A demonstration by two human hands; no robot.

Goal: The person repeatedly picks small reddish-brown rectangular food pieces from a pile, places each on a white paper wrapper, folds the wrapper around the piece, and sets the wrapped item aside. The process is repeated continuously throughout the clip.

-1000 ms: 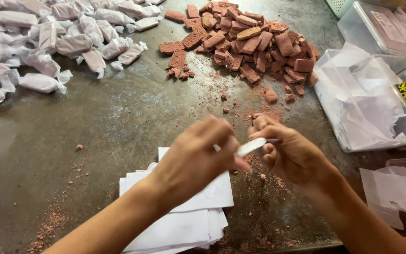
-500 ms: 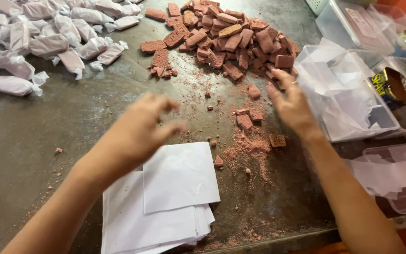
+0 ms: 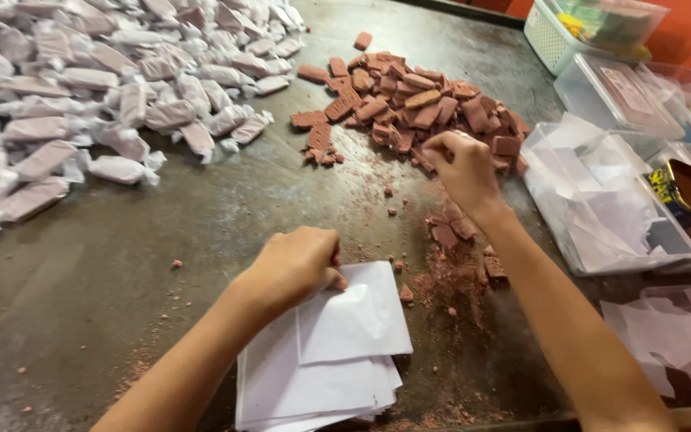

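- Near edge, centre: stack of white paper sheets (image 3: 321,368) lies flat on the dark worktop (image 3: 161,240), top sheet slightly skewed against those under it.
- Left hand (image 3: 293,264) rests on the far-left corner of the stack, fingers (image 3: 331,276) curled down and pinching the top sheet's edge.
- Just right of the stack: reddish crumbs and powder (image 3: 453,288) scattered on the worktop, with a few loose brown pieces (image 3: 449,232) lying among them.
- Near right: crumpled translucent wrappers (image 3: 681,336) lie at the worktop's edge.
- Middle right: clear plastic tub (image 3: 649,248) holding loose white wrappers, touching other containers on its far and right sides.
- Right forearm runs from the near right edge up toward the centre.
- Right hand (image 3: 465,168) sits at the near edge of the pile of unwrapped brown bars (image 3: 417,100), fingers bent down and closed among the bars; whether a bar is actually held, cannot tell.
- The pile of bars lies centre-far, blocks heaped loosely, a few strays (image 3: 313,120) spread out to its left.
- Far left: large heap of wrapped candies (image 3: 81,88), each in pale twisted paper, well apart from the paper stack.
- Far right corner: clear lidded boxes (image 3: 617,92) and a pale green basket (image 3: 553,36) stand side by side.
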